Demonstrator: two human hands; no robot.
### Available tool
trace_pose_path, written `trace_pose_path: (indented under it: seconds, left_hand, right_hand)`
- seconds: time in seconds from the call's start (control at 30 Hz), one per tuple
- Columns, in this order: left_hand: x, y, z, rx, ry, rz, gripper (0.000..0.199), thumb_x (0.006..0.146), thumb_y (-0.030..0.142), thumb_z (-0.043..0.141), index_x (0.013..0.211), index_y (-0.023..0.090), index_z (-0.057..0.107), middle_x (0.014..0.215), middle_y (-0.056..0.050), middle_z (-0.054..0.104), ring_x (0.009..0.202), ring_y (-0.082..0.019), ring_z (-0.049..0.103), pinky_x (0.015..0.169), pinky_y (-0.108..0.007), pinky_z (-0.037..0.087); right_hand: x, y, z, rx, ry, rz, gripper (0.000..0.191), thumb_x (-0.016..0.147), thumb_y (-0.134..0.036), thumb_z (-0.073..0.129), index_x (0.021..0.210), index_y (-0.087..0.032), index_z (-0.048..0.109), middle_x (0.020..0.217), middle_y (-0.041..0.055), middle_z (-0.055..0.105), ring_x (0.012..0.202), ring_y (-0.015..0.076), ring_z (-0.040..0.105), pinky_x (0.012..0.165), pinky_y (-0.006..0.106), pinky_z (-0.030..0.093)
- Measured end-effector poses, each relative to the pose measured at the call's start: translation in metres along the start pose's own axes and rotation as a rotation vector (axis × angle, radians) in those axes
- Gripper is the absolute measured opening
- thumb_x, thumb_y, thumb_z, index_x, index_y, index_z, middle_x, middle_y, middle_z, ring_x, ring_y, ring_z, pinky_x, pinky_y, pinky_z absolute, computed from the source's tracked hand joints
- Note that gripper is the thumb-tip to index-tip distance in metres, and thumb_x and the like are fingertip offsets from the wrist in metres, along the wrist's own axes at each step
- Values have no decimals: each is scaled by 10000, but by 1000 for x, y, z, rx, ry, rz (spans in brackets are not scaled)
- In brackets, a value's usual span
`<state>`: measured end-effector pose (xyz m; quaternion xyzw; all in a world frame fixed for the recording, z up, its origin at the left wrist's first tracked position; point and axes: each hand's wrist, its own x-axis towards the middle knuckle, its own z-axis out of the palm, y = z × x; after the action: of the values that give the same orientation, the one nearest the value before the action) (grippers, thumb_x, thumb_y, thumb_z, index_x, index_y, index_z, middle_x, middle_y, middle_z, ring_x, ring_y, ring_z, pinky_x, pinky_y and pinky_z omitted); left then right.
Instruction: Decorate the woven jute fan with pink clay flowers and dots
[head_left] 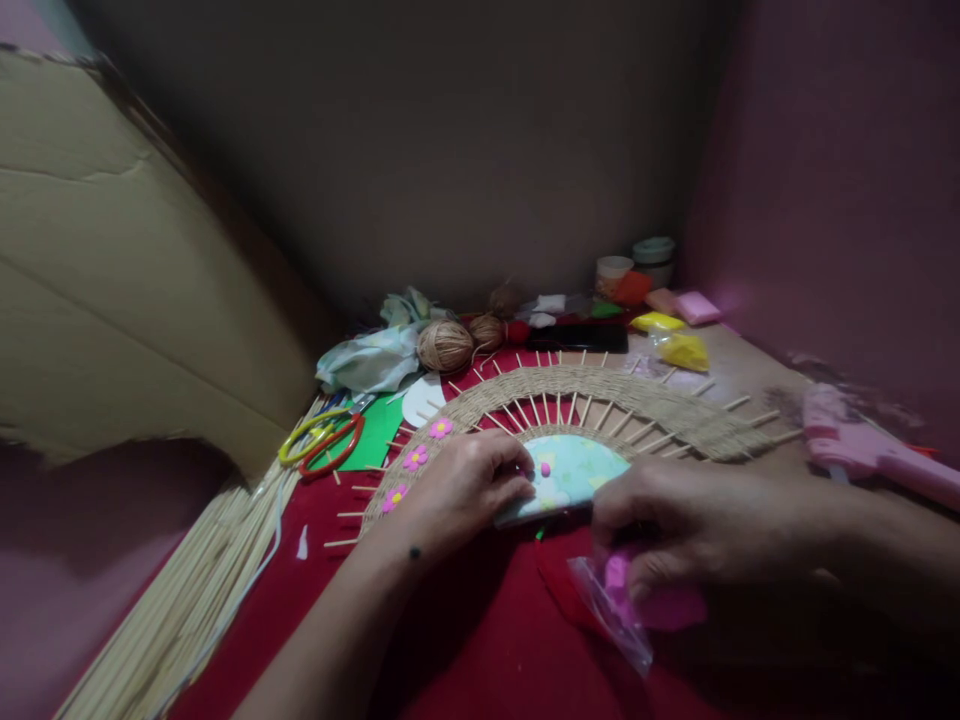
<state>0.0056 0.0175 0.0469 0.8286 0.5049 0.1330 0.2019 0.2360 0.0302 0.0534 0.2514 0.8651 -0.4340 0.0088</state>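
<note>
A half-round fan-shaped piece of woven twine point(570, 380) with thin sticks poking out lies on the red cloth, three pink flowers point(415, 458) on its left part. At its inner middle is a light blue patterned half-disc point(574, 465), with a small pink lump point(545, 469) on it. My left hand point(476, 480) rests at the half-disc's left side, fingers curled together; what they pinch is too small to name. My right hand point(660, 520) is closed on pink clay point(675, 605) in a clear plastic bag point(611, 615), right of the half-disc.
Scissors point(322, 445) and green sheet point(375, 430) lie left, beside long thin sticks point(180, 590). Twine balls point(445, 346), a black phone point(577, 338), yellow clay packets point(682, 350) and cups point(614, 272) stand behind. A pink glue gun point(862, 440) lies right; cardboard point(135, 270) rises left.
</note>
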Motion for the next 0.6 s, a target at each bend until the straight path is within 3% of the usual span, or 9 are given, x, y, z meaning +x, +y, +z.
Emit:
trace_pose_path:
  seconds: [0.37, 0.6]
  left_hand:
    - [-3, -2, -5, 22, -54, 6, 170, 842, 158, 537, 938, 216, 664, 864, 4, 671, 758, -121, 561, 665, -227, 395]
    - [-2, -1, -6, 25, -60, 2, 165, 827, 173, 541, 950, 196, 647, 828, -5, 659, 717, -122, 549, 642, -236, 401]
  right_hand:
    - [-1, -2, 0, 0, 3, 6, 34, 760, -139, 648, 776, -168, 651, 649, -63, 530, 590, 61, 464, 510, 147, 336]
    - [-1, 0, 1, 35, 22, 5, 86, 790, -253, 672, 831, -178, 661, 705, -40, 555, 648, 90, 501, 535, 167, 368]
